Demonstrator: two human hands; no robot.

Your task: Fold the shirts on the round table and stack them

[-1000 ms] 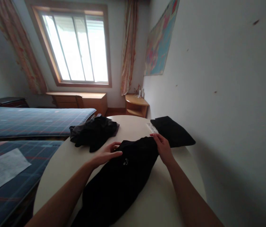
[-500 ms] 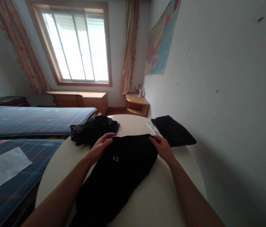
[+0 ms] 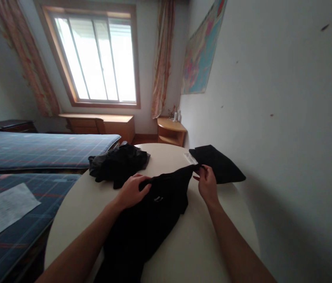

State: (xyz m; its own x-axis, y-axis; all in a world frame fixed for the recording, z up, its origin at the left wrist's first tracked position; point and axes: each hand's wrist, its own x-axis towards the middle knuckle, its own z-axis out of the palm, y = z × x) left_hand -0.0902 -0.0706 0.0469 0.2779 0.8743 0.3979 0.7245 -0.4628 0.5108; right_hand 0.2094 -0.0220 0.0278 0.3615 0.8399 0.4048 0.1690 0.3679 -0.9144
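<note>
A black garment (image 3: 146, 226) with a small white logo stretches along the round table, its lower end running out of the bottom of the view. It looks like trousers, though I cannot be sure. My left hand (image 3: 133, 190) grips its upper left edge, thumb on top and part of the fingers hidden by cloth. At the upper right corner, my right hand (image 3: 207, 182) pinches the edge and pulls it outward, so the top slants up to the right. Just beyond my right hand lies a folded black cloth (image 3: 220, 163). A crumpled black heap (image 3: 118, 163) lies past my left hand.
The white round table (image 3: 210, 239) stands close to the wall (image 3: 295, 157) on the right. A clear plastic packet (image 3: 189, 158) lies by the folded cloth. To the left are plaid mattresses (image 3: 48, 151), one bearing a printed sheet (image 3: 6, 212).
My right hand has drawn its corner of the garment to the right and slightly up. My left hand has moved right and down along the edge, and the logo has shifted right.
</note>
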